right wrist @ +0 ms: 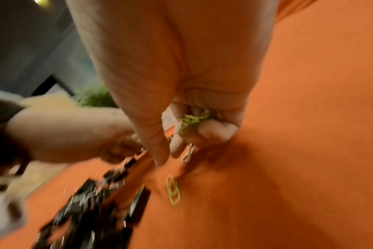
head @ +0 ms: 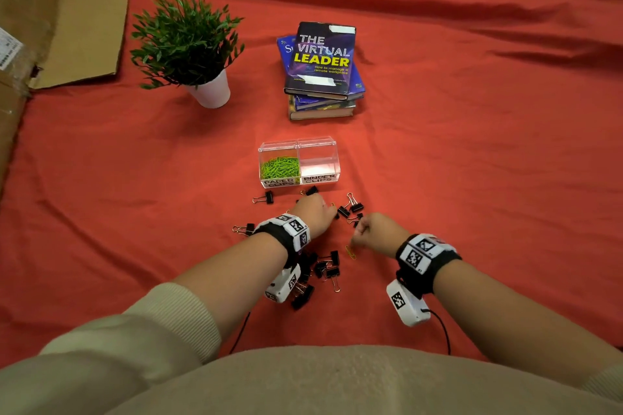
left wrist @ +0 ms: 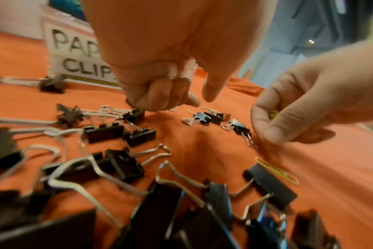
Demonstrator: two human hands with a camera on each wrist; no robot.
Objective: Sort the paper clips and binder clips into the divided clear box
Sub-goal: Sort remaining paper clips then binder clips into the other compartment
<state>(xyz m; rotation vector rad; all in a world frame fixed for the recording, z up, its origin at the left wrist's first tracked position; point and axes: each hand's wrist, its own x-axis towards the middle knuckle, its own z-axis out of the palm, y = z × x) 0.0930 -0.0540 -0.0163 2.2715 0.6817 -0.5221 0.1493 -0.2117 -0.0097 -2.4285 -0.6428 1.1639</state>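
The clear divided box [head: 332,145] stands on the red cloth; its left compartment holds green paper clips [head: 279,168], and the one labelled BINDER CLIPS shows none. Black binder clips [head: 323,268] lie scattered in front of it, heaped thickest under my left wrist [left wrist: 121,163]. My left hand [head: 320,209] hovers over them with fingers curled [left wrist: 160,101] and silver wire showing beneath. My right hand [head: 362,229] grips a bunch of green paper clips [right wrist: 194,121] in its curled fingers, thumb and forefinger pointing down at the cloth. One loose paper clip [right wrist: 173,191] lies just below it [head: 350,252].
A potted green plant [head: 188,44] stands at the back left and a stack of books [head: 322,67] behind the box. Flattened cardboard [head: 77,34] lies along the left edge. The cloth is wrinkled, with open cloth to the right.
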